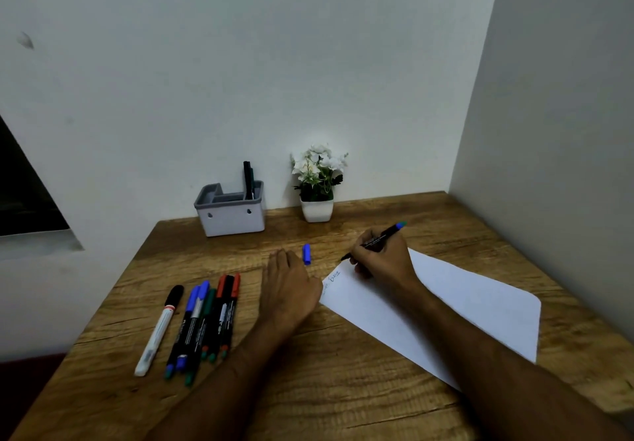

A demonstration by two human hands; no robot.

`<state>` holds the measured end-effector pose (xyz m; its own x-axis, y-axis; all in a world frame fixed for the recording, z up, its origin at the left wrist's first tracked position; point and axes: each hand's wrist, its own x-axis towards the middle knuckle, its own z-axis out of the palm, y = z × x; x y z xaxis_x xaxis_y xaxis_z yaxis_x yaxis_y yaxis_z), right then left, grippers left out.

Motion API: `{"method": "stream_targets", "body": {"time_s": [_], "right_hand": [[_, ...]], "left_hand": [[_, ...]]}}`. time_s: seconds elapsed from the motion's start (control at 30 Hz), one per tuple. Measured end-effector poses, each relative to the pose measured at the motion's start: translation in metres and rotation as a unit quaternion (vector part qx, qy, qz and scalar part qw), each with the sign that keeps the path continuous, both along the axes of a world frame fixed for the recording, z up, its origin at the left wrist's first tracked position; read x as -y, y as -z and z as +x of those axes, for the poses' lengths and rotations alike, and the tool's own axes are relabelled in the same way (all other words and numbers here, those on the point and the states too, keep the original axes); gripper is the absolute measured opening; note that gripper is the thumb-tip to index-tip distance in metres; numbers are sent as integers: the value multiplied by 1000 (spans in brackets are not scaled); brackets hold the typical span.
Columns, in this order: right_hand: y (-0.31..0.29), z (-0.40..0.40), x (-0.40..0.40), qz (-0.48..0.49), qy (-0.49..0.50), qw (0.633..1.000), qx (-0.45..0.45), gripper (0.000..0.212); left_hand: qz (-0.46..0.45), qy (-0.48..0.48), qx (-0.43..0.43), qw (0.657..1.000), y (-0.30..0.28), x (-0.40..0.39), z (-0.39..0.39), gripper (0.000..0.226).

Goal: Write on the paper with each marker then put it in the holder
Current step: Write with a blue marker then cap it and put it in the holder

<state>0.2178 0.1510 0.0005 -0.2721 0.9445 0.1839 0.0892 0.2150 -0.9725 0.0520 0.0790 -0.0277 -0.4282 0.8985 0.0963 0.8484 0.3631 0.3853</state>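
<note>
The marker [377, 241] is in the writing grip of the right hand [382, 257], fingers clamped round the barrel low down, tip at about 8 o'clock from the knuckles and touching or just above the far left corner of the paper [446, 303], beside a short blue scribble. So the writing step looks under way; next the marker needs its blue cap [306, 254], lying at 9 o'clock from the tip, then a carry to the holder [230, 214] at 11 o'clock, where markers already stand. The left hand [288, 286] lies flat, fingers straight and together, on the paper's edge. More markers [202, 324] wait at 9 o'clock; a plant [317, 183] stands at 12.
</note>
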Motion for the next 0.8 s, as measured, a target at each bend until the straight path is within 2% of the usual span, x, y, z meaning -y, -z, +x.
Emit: {"method": "stream_targets", "body": {"time_s": [0.2,0.4,0.8], "right_hand": [[1,0,-10,53,-36,997,51,17],[9,-2,-15,98,-26,989,108,8],[10,-5,-17,114,-27,980,163,12]], "left_hand": [[-32,21,-44,998,2,4,3,76],[-38,34,-58,997,1,5,1,73],[-62,51,-54,995,-3,7,0,74]]}}
